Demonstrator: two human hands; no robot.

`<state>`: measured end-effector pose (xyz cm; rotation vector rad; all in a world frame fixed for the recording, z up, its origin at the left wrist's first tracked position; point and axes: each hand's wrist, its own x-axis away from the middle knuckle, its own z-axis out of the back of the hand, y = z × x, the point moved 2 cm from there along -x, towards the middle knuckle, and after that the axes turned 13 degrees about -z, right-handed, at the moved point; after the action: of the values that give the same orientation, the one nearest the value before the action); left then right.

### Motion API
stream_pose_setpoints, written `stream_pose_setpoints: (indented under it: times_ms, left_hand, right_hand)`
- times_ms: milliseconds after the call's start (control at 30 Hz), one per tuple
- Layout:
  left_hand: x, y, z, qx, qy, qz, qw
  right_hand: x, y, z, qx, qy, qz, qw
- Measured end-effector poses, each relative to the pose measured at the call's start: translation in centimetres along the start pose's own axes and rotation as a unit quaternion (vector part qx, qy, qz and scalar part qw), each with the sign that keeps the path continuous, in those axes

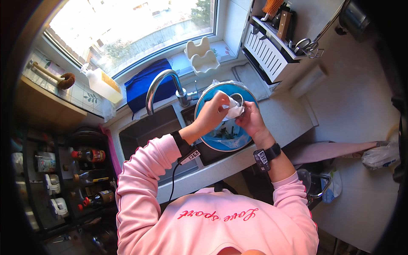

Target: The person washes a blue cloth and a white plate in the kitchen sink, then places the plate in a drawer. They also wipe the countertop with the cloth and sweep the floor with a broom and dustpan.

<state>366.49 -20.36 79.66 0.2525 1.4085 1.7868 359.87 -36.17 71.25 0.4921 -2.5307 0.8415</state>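
Observation:
Over a round blue basin [208, 144] lined with clear plastic, both hands are close together. My left hand [214, 110] pinches a crumpled white tissue or paper [235, 111]. My right hand [251, 119] grips a small round metal-rimmed item [237, 97], perhaps a strainer or cup; the paper lies against it and partly hides it. Dark green scraps [228, 130] lie in the lined basin below the hands. The basin rests over the right part of the sink.
A chrome faucet [164, 75] arches over the dark sink [149, 124] at the left. Behind are a blue cloth [148, 86], a bottle of pale liquid [103, 84], a cream rack [202, 57] and a white knife holder [266, 47]. Sauce bottles [97, 156] stand at far left.

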Motion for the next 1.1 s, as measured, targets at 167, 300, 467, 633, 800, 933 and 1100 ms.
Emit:
stream_pose_setpoints:
  times_ms: [167,300,467,633,800,933,1100]
  left_hand:
    - [0.6,0.3,0.2,-0.344,-0.134,-0.236,0.899]
    - [0.5,0.2,0.1,-0.484,-0.122,-0.334,0.800]
    - [1.4,-0.8,-1.3,-0.355,-0.179,-0.131,0.908]
    - [0.8,-1.0,-1.5,0.014,-0.080,-0.031,0.996]
    - [0.7,-1.4,-1.9,0.305,-0.075,0.056,0.948]
    - [0.8,-2.9,-1.6,0.402,-0.073,0.139,0.902]
    - [0.4,-4.4,-0.5,0.378,-0.060,0.154,0.911]
  right_hand:
    - [0.4,-0.1,-0.7,0.007,-0.048,-0.008,0.999]
    - [0.8,-0.5,-1.4,0.015,-0.073,0.028,0.997]
    - [1.3,-1.0,-2.6,0.041,-0.073,0.094,0.992]
    - [1.3,-1.2,-3.0,0.066,-0.087,0.145,0.983]
    - [0.6,-1.9,-2.3,0.046,-0.104,0.116,0.987]
    - [0.3,-2.2,-2.3,0.083,-0.118,0.092,0.985]
    - [0.3,-2.5,-2.7,0.105,-0.103,0.100,0.984]
